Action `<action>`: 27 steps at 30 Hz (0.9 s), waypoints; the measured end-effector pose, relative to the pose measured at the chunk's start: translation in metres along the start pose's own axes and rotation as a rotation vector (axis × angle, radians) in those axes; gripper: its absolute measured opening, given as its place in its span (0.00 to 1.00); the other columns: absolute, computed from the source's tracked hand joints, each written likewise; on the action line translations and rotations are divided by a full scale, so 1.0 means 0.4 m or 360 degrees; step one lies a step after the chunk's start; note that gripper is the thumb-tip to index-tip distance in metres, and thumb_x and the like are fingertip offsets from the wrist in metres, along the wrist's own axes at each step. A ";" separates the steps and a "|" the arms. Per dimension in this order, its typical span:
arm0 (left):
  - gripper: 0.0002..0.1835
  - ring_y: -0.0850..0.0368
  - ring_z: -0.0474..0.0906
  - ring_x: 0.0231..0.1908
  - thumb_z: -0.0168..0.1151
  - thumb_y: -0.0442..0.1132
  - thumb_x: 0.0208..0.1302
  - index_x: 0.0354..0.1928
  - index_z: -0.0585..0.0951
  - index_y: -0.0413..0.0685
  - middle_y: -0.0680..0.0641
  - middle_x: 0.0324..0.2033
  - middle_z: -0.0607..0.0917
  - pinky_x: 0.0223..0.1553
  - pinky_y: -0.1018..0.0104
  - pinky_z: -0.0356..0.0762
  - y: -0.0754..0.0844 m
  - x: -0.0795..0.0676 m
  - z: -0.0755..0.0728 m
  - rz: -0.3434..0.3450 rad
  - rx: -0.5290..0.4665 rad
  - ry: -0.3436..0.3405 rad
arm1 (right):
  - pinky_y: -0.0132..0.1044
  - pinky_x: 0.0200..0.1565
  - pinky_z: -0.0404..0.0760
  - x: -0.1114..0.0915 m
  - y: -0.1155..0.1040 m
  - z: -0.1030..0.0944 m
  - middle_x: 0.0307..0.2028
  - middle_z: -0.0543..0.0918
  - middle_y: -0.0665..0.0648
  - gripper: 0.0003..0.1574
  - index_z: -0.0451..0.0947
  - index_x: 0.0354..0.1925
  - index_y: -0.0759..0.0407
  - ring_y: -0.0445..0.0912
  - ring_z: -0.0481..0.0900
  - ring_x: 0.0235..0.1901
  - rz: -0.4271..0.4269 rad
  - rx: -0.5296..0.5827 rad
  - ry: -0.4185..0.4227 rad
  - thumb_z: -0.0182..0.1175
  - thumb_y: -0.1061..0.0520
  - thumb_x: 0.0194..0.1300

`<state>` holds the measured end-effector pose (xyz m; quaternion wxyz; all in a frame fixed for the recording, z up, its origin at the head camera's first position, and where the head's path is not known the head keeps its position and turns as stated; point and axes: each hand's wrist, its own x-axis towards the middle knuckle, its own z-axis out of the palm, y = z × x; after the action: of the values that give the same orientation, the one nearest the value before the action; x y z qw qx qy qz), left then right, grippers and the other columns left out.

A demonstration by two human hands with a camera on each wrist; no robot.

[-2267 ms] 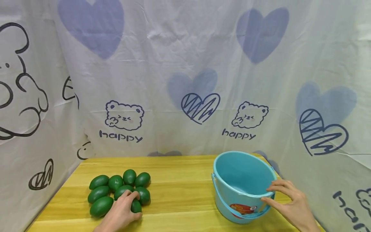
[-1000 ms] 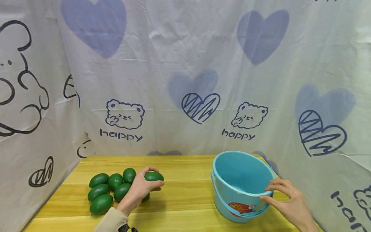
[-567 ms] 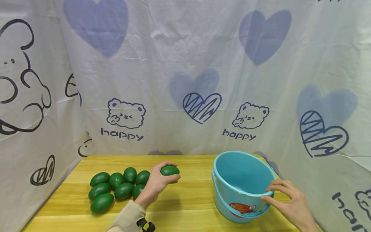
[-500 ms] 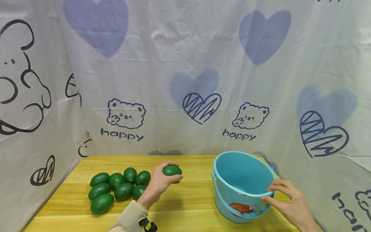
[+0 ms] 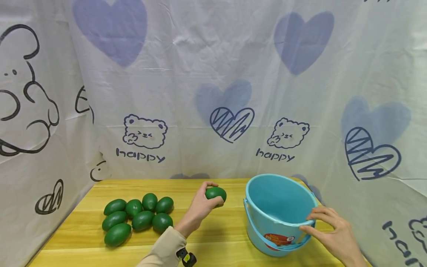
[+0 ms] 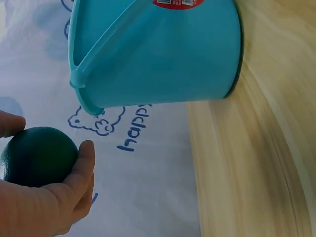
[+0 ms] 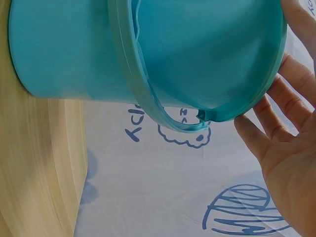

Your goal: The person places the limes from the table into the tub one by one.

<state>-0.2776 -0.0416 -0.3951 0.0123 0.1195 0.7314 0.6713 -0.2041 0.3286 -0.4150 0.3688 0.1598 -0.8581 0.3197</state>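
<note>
My left hand (image 5: 201, 204) holds a smooth dark green egg-shaped fruit (image 5: 216, 194) between thumb and fingers. It hangs above the table, left of a light blue bucket (image 5: 263, 231), which stands upright with its mouth facing up. In the left wrist view the green fruit (image 6: 42, 157) is beside the bucket (image 6: 163, 59). My right hand (image 5: 335, 230) touches the bucket's right front rim with spread fingers. The right wrist view has my right hand (image 7: 291, 143) cupped against the outside of the rim of the bucket (image 7: 64, 49). Several similar green fruits (image 5: 142, 220) lie grouped on the left.
The yellow wood-grain table (image 5: 200, 237) ends at a white printed curtain (image 5: 186, 92), which also rises along both sides. A handle (image 5: 263, 237) hangs down the bucket's front, across a red label (image 5: 279, 239). A dark wristband (image 5: 186, 256) is on my left wrist.
My left hand picked up a green fruit from the group, lifted it, and carried it right toward the bucket. My right hand and the bucket have stayed nearly in place.
</note>
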 end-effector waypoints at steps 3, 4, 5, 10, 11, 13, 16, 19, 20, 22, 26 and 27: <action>0.30 0.47 0.75 0.46 0.65 0.42 0.60 0.62 0.67 0.49 0.37 0.55 0.71 0.42 0.56 0.79 0.004 -0.001 0.013 0.0015 0.0018 -0.0025 | 0.10 0.53 0.59 0.001 -0.001 0.001 0.40 0.81 0.46 0.24 0.84 0.30 0.43 0.23 0.68 0.50 0.0000 -0.0010 -0.0003 0.82 0.61 0.34; 0.29 0.47 0.75 0.47 0.66 0.44 0.61 0.63 0.67 0.49 0.38 0.56 0.72 0.44 0.56 0.80 0.005 0.000 0.018 0.0030 0.0010 -0.0039 | 0.10 0.53 0.59 0.002 -0.002 0.001 0.40 0.81 0.45 0.24 0.84 0.30 0.43 0.23 0.68 0.50 -0.0002 -0.0003 -0.0003 0.82 0.62 0.34; 0.30 0.47 0.75 0.48 0.66 0.46 0.62 0.63 0.67 0.49 0.38 0.57 0.72 0.45 0.55 0.80 0.006 0.000 0.023 0.0049 0.0005 -0.0050 | 0.10 0.53 0.59 0.002 -0.002 0.002 0.40 0.80 0.43 0.24 0.84 0.30 0.43 0.24 0.68 0.49 -0.0004 0.0000 -0.0002 0.82 0.62 0.33; 0.32 0.48 0.75 0.51 0.67 0.52 0.62 0.64 0.67 0.51 0.41 0.58 0.73 0.50 0.53 0.79 0.013 0.006 0.055 0.0199 -0.0060 -0.0071 | 0.11 0.53 0.59 0.002 -0.002 0.005 0.40 0.79 0.39 0.23 0.85 0.30 0.46 0.24 0.69 0.49 -0.0017 0.0009 0.0013 0.82 0.63 0.32; 0.32 0.49 0.75 0.50 0.68 0.52 0.62 0.63 0.67 0.52 0.41 0.57 0.73 0.50 0.54 0.79 0.014 0.007 0.062 0.0233 -0.0075 -0.0060 | 0.11 0.53 0.59 0.002 -0.001 0.006 0.40 0.79 0.39 0.23 0.85 0.30 0.47 0.24 0.69 0.49 -0.0019 0.0008 0.0017 0.82 0.63 0.32; 0.30 0.49 0.76 0.49 0.69 0.50 0.61 0.62 0.68 0.53 0.43 0.56 0.73 0.47 0.56 0.79 0.016 0.011 0.075 0.0301 -0.0101 -0.0032 | 0.11 0.54 0.60 0.002 -0.001 0.008 0.40 0.80 0.40 0.22 0.85 0.30 0.49 0.24 0.69 0.49 -0.0017 0.0021 0.0018 0.82 0.63 0.32; 0.29 0.51 0.77 0.45 0.70 0.48 0.61 0.61 0.70 0.53 0.45 0.54 0.75 0.44 0.59 0.80 0.012 0.017 0.099 0.0428 -0.0076 -0.0015 | 0.12 0.55 0.61 0.003 0.001 0.010 0.40 0.80 0.41 0.22 0.85 0.30 0.49 0.25 0.69 0.50 -0.0007 0.0058 0.0018 0.82 0.64 0.33; 0.28 0.54 0.77 0.43 0.70 0.48 0.60 0.60 0.72 0.56 0.47 0.52 0.76 0.41 0.62 0.80 0.006 0.020 0.124 0.0538 0.0015 -0.0001 | 0.13 0.55 0.61 0.002 0.002 0.009 0.41 0.80 0.40 0.23 0.85 0.30 0.48 0.26 0.70 0.50 -0.0007 0.0092 0.0020 0.81 0.66 0.34; 0.28 0.54 0.77 0.43 0.70 0.48 0.60 0.60 0.72 0.56 0.48 0.51 0.76 0.40 0.64 0.80 0.004 0.022 0.132 0.0571 0.0041 0.0002 | 0.13 0.55 0.61 0.001 0.003 0.009 0.41 0.80 0.40 0.24 0.85 0.30 0.48 0.26 0.69 0.50 -0.0005 0.0093 0.0020 0.81 0.66 0.33; 0.27 0.55 0.77 0.43 0.70 0.47 0.60 0.60 0.73 0.57 0.49 0.51 0.76 0.40 0.65 0.80 0.002 0.025 0.145 0.0603 0.0050 0.0004 | 0.12 0.54 0.61 0.000 0.004 0.007 0.41 0.80 0.39 0.24 0.85 0.31 0.47 0.26 0.69 0.50 -0.0002 0.0089 0.0018 0.81 0.66 0.33; 0.28 0.55 0.78 0.44 0.70 0.44 0.60 0.62 0.73 0.56 0.47 0.53 0.77 0.43 0.65 0.81 0.003 0.033 0.162 0.0628 0.0005 0.0003 | 0.12 0.53 0.61 0.000 0.005 0.007 0.41 0.79 0.38 0.23 0.85 0.31 0.46 0.25 0.69 0.50 0.0014 0.0062 0.0002 0.81 0.65 0.34; 0.29 0.55 0.78 0.44 0.71 0.43 0.60 0.62 0.72 0.56 0.47 0.53 0.77 0.45 0.65 0.81 0.004 0.037 0.165 0.0627 -0.0013 0.0000 | 0.12 0.53 0.61 0.000 0.005 0.006 0.41 0.79 0.39 0.23 0.85 0.31 0.46 0.25 0.69 0.50 0.0023 0.0058 -0.0002 0.81 0.65 0.35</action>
<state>-0.2798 0.0259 -0.3978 -0.1188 0.2603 0.6912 0.6636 -0.2063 0.3283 -0.4172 0.3629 0.1604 -0.8535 0.3379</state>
